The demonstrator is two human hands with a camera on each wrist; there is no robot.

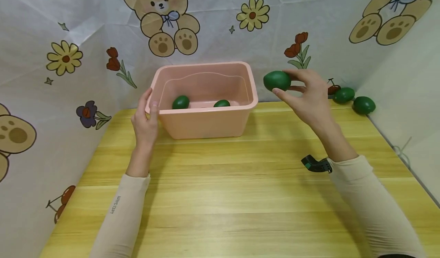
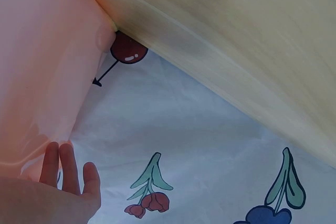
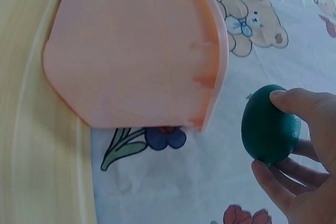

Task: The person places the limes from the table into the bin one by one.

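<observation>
My right hand (image 1: 307, 93) pinches a smooth dark-green lemon-shaped fruit (image 1: 277, 80) between thumb and fingertips, raised to the right of the pink plastic bin (image 1: 206, 124). In the right wrist view, this fruit (image 3: 269, 124) shows a small nub at its lower end. At the bin's front left corner, my left hand (image 1: 146, 120) holds the rim, with the thumb toward the front and the fingers along the left side. Inside the bin lie two similar fruits, one at the left (image 1: 180, 102) and one, partly hidden by the front wall, at the right (image 1: 222, 103).
Two more green fruits, one (image 1: 344, 95) farther back and one (image 1: 364, 105) nearer, rest by the table's back right corner. The bin stands at the back of the wooden table (image 1: 220, 197), before a white cloth (image 1: 220, 32) printed with bears and flowers.
</observation>
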